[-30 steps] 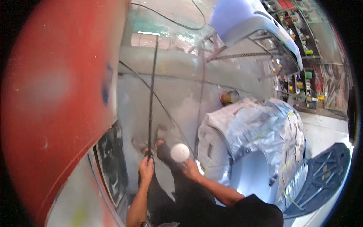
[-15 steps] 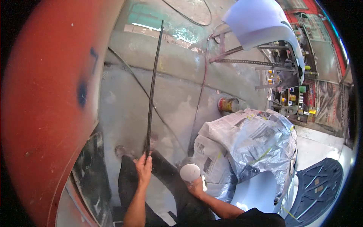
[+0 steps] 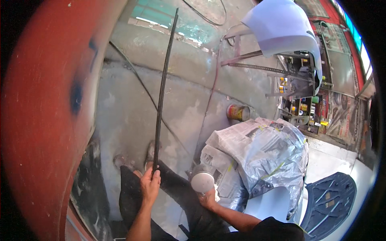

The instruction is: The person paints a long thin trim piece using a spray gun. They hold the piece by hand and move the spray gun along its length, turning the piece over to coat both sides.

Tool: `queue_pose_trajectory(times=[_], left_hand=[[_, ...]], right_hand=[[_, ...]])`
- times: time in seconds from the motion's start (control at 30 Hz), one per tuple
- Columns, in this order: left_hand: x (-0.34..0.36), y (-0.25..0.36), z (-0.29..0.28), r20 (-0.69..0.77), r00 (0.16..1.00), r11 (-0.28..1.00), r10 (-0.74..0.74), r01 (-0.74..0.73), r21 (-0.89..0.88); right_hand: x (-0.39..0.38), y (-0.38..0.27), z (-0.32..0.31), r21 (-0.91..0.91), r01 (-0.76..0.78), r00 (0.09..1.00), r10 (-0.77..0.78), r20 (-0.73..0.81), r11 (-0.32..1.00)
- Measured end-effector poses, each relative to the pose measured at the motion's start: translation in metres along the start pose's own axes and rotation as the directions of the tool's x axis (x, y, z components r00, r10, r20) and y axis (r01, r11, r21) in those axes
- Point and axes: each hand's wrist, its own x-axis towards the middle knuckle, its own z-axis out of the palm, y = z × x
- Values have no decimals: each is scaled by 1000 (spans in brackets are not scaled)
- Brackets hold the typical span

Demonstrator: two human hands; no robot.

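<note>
Left hand is wrapped tight round the lower end of a long black strip, which points away from the body. Right hand grips a white-topped cup near newspaper-covered bodywork.

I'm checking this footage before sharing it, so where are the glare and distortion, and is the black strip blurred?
Head view: the corners are black and the red panel appears bowed at the rim; head view: white glare streaks the upper floor, and silvery sheeting shines; head view: the black strip and left hand look fairly clear.
</note>
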Motion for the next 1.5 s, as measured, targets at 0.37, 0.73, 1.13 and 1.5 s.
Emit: queue_pose_trajectory(times=[0.37,0.73,1.13,1.5], left_hand=[[12,-27,4,-139,970,945,201,-155,287],[-158,152,90,15,927,828,374,-341,445],[-193,292,208,282,728,605,625,-680,414],[-225,292,214,299,735,693,609,-676,251]], right_hand=[[20,-82,-46,118,222,975,-222,-14,968],[-64,-173,-231,323,317,933,-354,60,892],[-74,-234,-320,593,385,901,-428,-74,707],[-37,-234,-343,495,439,893,-423,-150,750]])
